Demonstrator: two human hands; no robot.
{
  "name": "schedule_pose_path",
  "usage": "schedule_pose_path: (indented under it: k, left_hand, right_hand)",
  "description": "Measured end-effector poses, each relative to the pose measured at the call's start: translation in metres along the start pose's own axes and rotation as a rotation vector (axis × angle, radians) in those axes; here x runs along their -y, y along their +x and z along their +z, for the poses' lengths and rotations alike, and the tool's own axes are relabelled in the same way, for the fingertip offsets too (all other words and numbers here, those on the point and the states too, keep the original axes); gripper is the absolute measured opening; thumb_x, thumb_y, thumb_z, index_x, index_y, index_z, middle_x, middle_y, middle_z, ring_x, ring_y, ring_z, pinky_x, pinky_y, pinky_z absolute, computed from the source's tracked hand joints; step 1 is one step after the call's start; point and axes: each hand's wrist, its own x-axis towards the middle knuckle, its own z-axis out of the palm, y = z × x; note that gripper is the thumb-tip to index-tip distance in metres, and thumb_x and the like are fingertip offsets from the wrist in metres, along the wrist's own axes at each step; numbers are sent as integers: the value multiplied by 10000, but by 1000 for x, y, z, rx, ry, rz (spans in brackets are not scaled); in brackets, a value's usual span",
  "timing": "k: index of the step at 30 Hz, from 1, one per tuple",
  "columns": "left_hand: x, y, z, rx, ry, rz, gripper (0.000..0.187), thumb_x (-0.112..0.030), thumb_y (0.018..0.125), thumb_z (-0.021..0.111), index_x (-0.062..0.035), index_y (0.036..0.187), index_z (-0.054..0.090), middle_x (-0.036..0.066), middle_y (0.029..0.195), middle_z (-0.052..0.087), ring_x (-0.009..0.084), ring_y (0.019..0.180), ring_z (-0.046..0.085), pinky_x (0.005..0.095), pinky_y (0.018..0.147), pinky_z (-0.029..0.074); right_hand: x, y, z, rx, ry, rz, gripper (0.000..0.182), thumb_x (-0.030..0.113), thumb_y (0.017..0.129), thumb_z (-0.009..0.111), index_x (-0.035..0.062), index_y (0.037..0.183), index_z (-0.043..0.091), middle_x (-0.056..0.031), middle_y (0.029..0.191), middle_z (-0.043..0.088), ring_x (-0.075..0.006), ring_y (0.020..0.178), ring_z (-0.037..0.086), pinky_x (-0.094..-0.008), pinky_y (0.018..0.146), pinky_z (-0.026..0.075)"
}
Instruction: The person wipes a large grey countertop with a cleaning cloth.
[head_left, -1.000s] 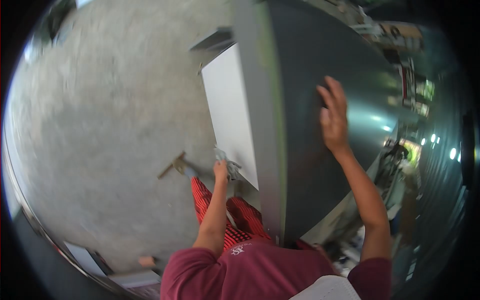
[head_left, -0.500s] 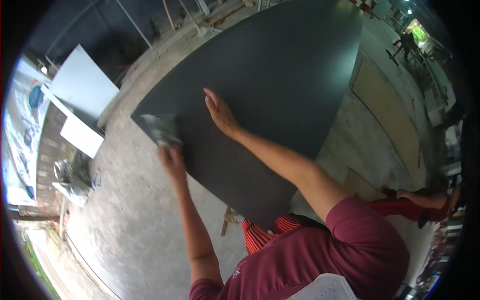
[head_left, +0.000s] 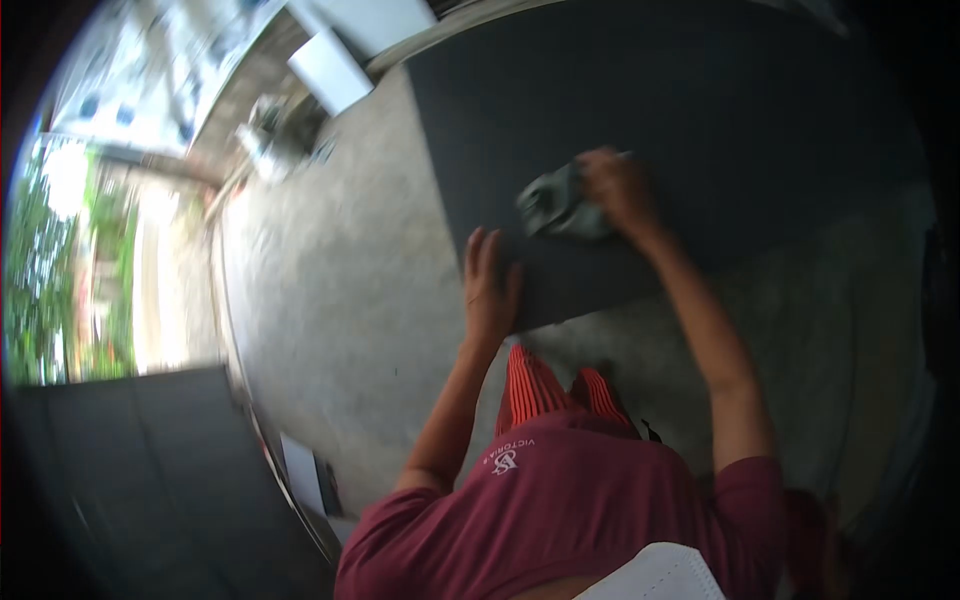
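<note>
A large dark grey panel [head_left: 700, 100] spreads out in front of me, its near corner close to my legs. My right hand [head_left: 622, 195] grips a grey-green cloth [head_left: 560, 205], which lies bunched against the panel's surface. The hand is slightly blurred. At the panel's left edge, near that corner, my left hand [head_left: 490, 290] rests with its fingers spread and nothing in them.
Concrete floor [head_left: 330, 300] lies to the left. White boards [head_left: 332, 75] lean at the upper left, beside a crumpled plastic bundle [head_left: 270, 140]. A dark sheet-like surface [head_left: 150, 470] fills the lower left, below a bright opening with greenery [head_left: 45, 250].
The cloth has passed from my left hand to my right. My left hand now sits on the panel's edge. My view has turned left, so the panel appears farther right.
</note>
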Motion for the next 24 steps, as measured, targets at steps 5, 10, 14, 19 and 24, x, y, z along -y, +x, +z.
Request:
schedule_pose_path:
  k: [5, 10, 14, 19, 24]
  left_hand:
    - [-34, -52, 4, 109, 322, 40, 544, -262, 859, 565, -62, 1334, 391, 204, 1428, 278, 361, 1347, 212, 485, 1090, 170]
    - [5, -48, -10, 142, 287, 99, 562, -299, 847, 572, -55, 1327, 410, 198, 1435, 272, 346, 1357, 198, 479, 1098, 147]
    - [21, -59, -21, 196, 180, 124, 600, -264, 814, 611, -37, 1327, 400, 187, 1431, 291, 334, 1354, 213, 482, 1091, 162]
    - [9, -64, -42, 313, 166, 259, 642, -294, 804, 630, -35, 1337, 384, 188, 1434, 284, 346, 1352, 210, 482, 1085, 173]
    - [21, -61, -51, 333, 82, 253, 675, -254, 766, 668, -35, 1337, 380, 194, 1442, 264, 375, 1346, 210, 508, 1077, 167]
  right_hand:
    - [-104, 2, -78, -306, -596, -25, 261, 274, 852, 561, 74, 1009, 621, -156, 1087, 595, -355, 960, 566, -442, 831, 454]
    - [38, 5, 31, 186, -412, -131, 521, 480, 797, 596, 64, 1110, 569, -152, 1238, 495, -360, 1097, 476, -474, 906, 383]
    - [115, 8, 88, 552, -205, -240, 548, 553, 827, 506, 240, 1276, 496, -98, 1440, 305, -340, 1351, 218, -539, 1081, 160]
    - [31, 63, 76, 228, -565, 82, 476, 403, 850, 510, 223, 1289, 471, -123, 1392, 353, -363, 1299, 269, -625, 1028, 157]
    - [39, 77, 94, 167, -771, 208, 464, 312, 857, 504, 143, 1288, 469, -134, 1378, 358, -367, 1268, 292, -612, 1009, 187]
